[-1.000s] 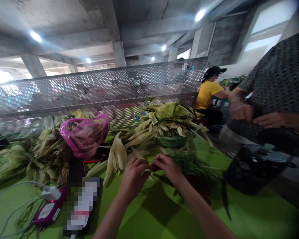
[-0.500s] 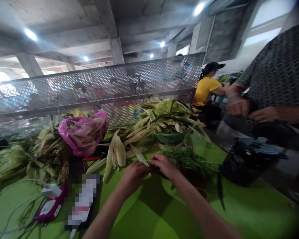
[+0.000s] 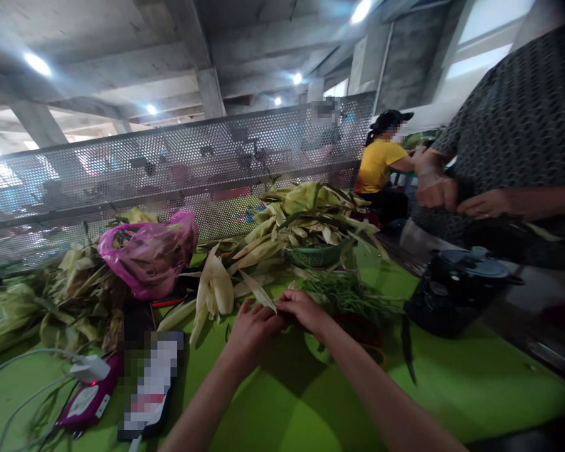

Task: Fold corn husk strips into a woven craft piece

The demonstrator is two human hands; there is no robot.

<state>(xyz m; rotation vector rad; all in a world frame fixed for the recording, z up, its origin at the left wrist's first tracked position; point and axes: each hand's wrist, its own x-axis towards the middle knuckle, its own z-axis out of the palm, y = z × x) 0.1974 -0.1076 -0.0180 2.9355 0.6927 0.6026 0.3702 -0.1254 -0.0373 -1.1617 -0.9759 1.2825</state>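
My left hand [image 3: 257, 325] and my right hand [image 3: 305, 309] meet over the green table, fingers pinched close together. What lies between the fingertips is hidden and too small to make out. A pale corn husk strip [image 3: 258, 289] ends right at the left fingers; whether it is held or lies behind them I cannot tell. Thin green stems [image 3: 346, 294] are heaped just beyond my right hand, over a dark red basket [image 3: 363, 329] partly behind the wrist. Behind the left hand lies a folded bunch of pale husks [image 3: 219, 292].
Husks pile on a green basket [image 3: 317, 254] at the back. To the left are a pink plastic bag [image 3: 150, 257], a phone [image 3: 153, 386] and a purple power strip [image 3: 89, 402] with cables. On the right, a black-bagged container [image 3: 445, 307] stands near another person's hands [image 3: 456, 198].
The view has shifted slightly, so the surroundings sit further left. My left fingers have spread a little at the knuckles; both hands stay together in nearly the same place.
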